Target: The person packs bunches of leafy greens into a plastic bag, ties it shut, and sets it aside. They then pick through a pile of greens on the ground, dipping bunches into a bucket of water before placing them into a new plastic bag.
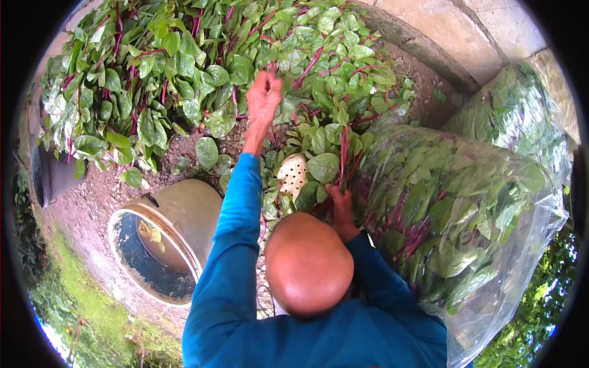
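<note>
From the head camera, my hands are well apart. My left hand (264, 98) reaches out into the plants (172, 67), fingers closed on a red stem (272, 69). My right hand (339, 205) is nearer me, clamped on a bunch (334, 153) of cut stems with leaves, just beside the leaf-filled plastic bag (466, 208). A drum (175, 236) lies on the ground to my left.

Garment: one plain blue long-sleeved top (319, 337) below the uncovered head (307, 264), sleeves passing either side of the head to the wrists, left hand (264, 98) and right hand (340, 205) ungloved.
</note>
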A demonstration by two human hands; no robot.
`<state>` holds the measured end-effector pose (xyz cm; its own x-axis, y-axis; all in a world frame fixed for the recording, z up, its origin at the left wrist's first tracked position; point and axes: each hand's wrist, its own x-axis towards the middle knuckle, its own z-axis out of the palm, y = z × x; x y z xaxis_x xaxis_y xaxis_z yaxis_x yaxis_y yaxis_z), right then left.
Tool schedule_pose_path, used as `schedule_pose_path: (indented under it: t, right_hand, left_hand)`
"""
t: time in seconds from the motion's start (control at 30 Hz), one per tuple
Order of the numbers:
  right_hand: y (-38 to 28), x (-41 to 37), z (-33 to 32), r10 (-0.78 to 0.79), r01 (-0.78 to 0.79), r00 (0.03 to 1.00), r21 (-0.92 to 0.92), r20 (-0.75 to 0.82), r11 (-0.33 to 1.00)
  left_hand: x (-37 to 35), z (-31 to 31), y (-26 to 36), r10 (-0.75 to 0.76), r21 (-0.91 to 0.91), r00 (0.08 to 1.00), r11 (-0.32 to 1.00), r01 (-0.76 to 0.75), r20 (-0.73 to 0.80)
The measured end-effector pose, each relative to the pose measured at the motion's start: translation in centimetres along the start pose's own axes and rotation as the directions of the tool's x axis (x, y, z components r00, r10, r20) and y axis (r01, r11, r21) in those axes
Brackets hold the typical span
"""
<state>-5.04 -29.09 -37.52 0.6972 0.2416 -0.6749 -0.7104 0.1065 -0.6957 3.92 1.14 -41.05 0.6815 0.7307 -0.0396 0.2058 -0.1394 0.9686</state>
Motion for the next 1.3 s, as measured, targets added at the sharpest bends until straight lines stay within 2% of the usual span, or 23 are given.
schedule_pose_path:
  t: [0.03, 0.1, 0.13, 0.17, 0.3, 0.33, 0.4, 0.43, 0.5, 0.6, 0.67, 0.7, 0.77, 0.8, 0.9, 0.97, 1.07, 1.1, 1.13, 1.17, 1.2, 1.23, 1.3]
  right_hand:
    - [0.2, 0.5, -0.3, -0.032, 0.034, 0.999, -0.047, 0.037, 0.998]
    - [0.0, 1.2, -0.1, -0.056, 0.063, 0.996, -0.086, 0.076, 0.994]
    - [-0.7, 1.4, 0.5, -0.058, 0.068, 0.997, -0.249, 0.048, 0.966]
    - [-1.3, 1.5, 1.3, -0.062, 0.065, 0.998, -0.407, 0.021, 0.911]
    - [-0.8, 4.3, 4.9, -0.218, 0.244, 0.97, -0.504, 0.111, 0.828]
    - [-0.9, 4.5, 5.2, -0.217, 0.245, 0.97, -0.499, 0.114, 0.831]
    - [-1.1, 4.7, 5.3, -0.2, 0.306, 0.944, -0.48, 0.261, 0.822]
    - [-1.3, 4.8, 5.1, -0.158, 0.287, 0.951, -0.564, 0.268, 0.774]
    - [-1.5, 4.2, 4.8, -0.176, 0.302, 0.949, -0.592, 0.263, 0.747]
    - [-1.7, 4.0, 4.3, -0.166, 0.308, 0.948, -0.657, 0.271, 0.688]
    - [-0.4, 5.6, 2.8, 0.002, 0.223, 0.958, -0.749, 0.287, 0.625]
    - [-0.9, 5.6, 2.8, 0.002, 0.224, 0.957, -0.747, 0.289, 0.626]
    - [-2.3, 5.0, 3.3, 0.178, -0.01, 0.937, -0.488, 0.3, 0.873]
    - [-1.9, 5.2, 3.2, 0.178, -0.01, 0.937, -0.485, 0.301, 0.875]
    - [-0.7, 5.5, 3.1, 0.092, 0.085, 0.938, -0.478, 0.335, 0.874]
    - [0.0, 5.1, 3.9, -0.144, 0.24, 0.913, -0.219, 0.38, 0.946]
    - [0.3, 5.4, 4.0, -0.109, 0.16, 0.916, -0.102, 0.387, 0.982]
    - [0.5, 5.7, 3.9, -0.107, 0.157, 0.915, -0.101, 0.389, 0.982]
    - [0.6, 6.0, 3.7, -0.028, 0.047, 0.949, -0.053, 0.315, 0.997]
    - [0.7, 6.3, 3.6, 0.056, -0.059, 0.968, 0.003, 0.244, 0.998]
    - [0.5, 6.2, 3.6, 0.056, -0.059, 0.968, 0.005, 0.244, 0.998]
    - [0.2, 6.0, 3.7, 0.119, -0.136, 0.973, 0.077, 0.199, 0.988]
    - [-0.2, 5.9, 3.9, 0.181, -0.206, 0.97, 0.151, 0.16, 0.967]
  left_hand:
    - [-1.0, -1.2, 1.7, 0.001, 0.006, 1.0, 1.0, -0.001, 0.005]
    - [-3.8, -3.9, 5.2, 0.006, 0.215, 0.996, 0.976, 0.014, -0.092]
    - [-5.2, -4.4, 5.8, 0.006, 0.225, 0.996, 0.974, 0.014, -0.092]
    - [-6.7, -4.5, 6.4, 0.021, 0.234, 0.999, 0.972, -0.01, -0.046]
    - [-11.7, -3.0, 5.4, 0.135, 0.316, 0.956, 0.924, -0.216, 0.26]
    - [-12.5, -2.7, 5.1, -0.031, 0.407, 0.923, 0.903, -0.139, 0.384]
    - [-13.0, -1.9, 3.9, -0.046, 0.443, 0.922, 0.885, -0.141, 0.386]
    - [-13.0, -2.0, 3.8, -0.045, 0.441, 0.919, 0.886, -0.144, 0.391]
    - [-13.0, -1.9, 3.9, -0.176, 0.327, 0.912, 0.944, 0.05, 0.37]
    - [-13.1, -1.4, 3.7, -0.129, 0.314, 0.887, 0.949, -0.019, 0.443]
    - [-12.9, -1.2, 3.9, -0.104, 0.33, 0.876, 0.942, -0.065, 0.471]
    - [-12.6, -1.2, 4.1, -0.12, 0.372, 0.854, 0.924, -0.09, 0.506]
    - [-12.2, -1.4, 4.4, -0.148, 0.399, 0.819, 0.911, -0.106, 0.554]
    - [-12.0, -1.6, 5.0, -0.149, 0.403, 0.819, 0.909, -0.108, 0.555]
    - [-12.1, -1.7, 6.4, -0.264, 0.383, 0.756, 0.923, 0.018, 0.599]
    - [-12.3, -1.6, 6.8, -0.49, 0.187, 0.606, 0.849, 0.493, 0.626]
    - [-11.2, -2.0, 5.5, -0.433, 0.199, 0.542, 0.878, 0.436, 0.72]
    - [-10.7, -2.1, 4.1, -0.389, 0.176, 0.555, 0.9, 0.399, 0.735]
    - [-10.1, -2.4, 3.2, -0.392, 0.178, 0.554, 0.899, 0.4, 0.734]
    - [-9.4, -2.8, 2.3, -0.262, 0.208, 0.721, 0.964, 0.166, 0.641]
    - [-8.7, -3.1, 1.6, -0.086, 0.265, 0.835, 0.961, -0.073, 0.543]
    - [-7.9, -3.0, 1.1, -0.086, 0.266, 0.835, 0.961, -0.075, 0.544]
    - [-6.2, -2.8, 0.0, 0.049, 0.462, 0.989, 0.881, -0.108, 0.137]
